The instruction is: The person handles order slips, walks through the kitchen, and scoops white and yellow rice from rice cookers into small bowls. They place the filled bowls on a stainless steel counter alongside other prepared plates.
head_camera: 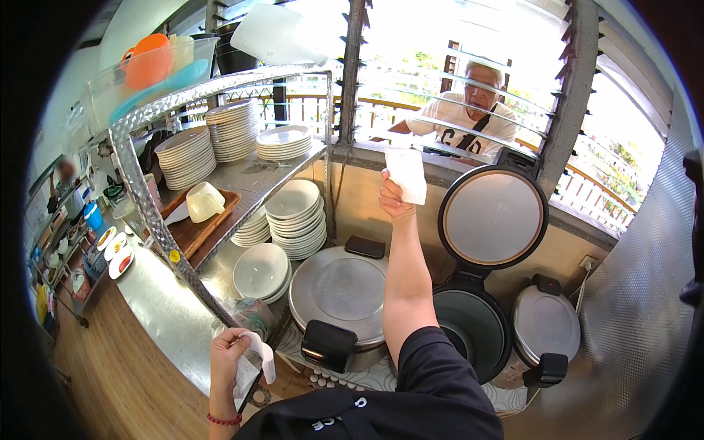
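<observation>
My right hand [395, 197] is stretched out toward the louvred window, gripping a white paper slip [406, 173] by its lower left edge. Behind the glass slats a person [467, 118] leans in from outside, facing the slip. Low on the left, my left hand [228, 352] pinches a curled strip of white paper [260, 355] between thumb and fingers. Just right of that hand stands a large round cooker [341, 291] with its lid down. Below my outstretched arm, another cooker [473, 324] has its round lid [495, 217] raised, showing a dark pot inside.
A metal shelf [258, 181] holds stacked plates [184, 157] and a wooden tray [212, 223] with a cream cup [204, 201]. Bowls [261, 269] stand beneath it. A smaller cooker [547, 324] is at right. Plated food [121, 261] lines the counter; another person [69, 187] stands far left.
</observation>
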A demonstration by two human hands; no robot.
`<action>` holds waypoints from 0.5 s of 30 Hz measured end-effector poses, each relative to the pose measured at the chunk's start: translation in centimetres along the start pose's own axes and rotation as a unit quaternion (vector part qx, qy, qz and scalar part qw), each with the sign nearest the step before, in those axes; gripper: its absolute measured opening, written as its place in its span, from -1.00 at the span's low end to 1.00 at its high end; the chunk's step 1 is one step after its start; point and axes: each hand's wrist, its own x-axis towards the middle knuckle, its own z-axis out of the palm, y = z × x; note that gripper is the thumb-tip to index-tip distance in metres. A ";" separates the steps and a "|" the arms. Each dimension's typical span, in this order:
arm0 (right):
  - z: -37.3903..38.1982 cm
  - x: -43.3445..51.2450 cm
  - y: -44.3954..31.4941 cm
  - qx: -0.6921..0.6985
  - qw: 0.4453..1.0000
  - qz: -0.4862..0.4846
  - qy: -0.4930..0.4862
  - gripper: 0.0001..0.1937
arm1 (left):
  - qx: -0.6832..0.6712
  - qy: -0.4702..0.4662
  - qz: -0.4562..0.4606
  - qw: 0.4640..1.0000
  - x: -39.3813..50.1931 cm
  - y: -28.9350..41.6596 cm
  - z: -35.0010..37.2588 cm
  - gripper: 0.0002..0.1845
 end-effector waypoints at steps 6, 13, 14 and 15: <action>0.0 -0.5 0.0 0.006 1.000 -0.010 -0.001 -0.54 | 0.073 0.027 0.065 0.995 -0.3 0.2 0.4 -0.93; 0.1 -1.1 -0.2 0.007 1.000 -0.019 0.012 -0.54 | 0.032 0.005 0.017 0.999 -0.7 0.7 0.3 -0.91; 0.3 -1.2 -0.2 0.007 1.000 -0.022 0.016 -0.54 | 0.024 0.010 0.012 1.000 -0.7 0.6 0.3 -0.90; 0.5 -1.2 -0.2 0.008 0.999 -0.025 0.019 -0.54 | 0.016 0.004 0.026 1.000 -0.6 0.5 0.4 -0.90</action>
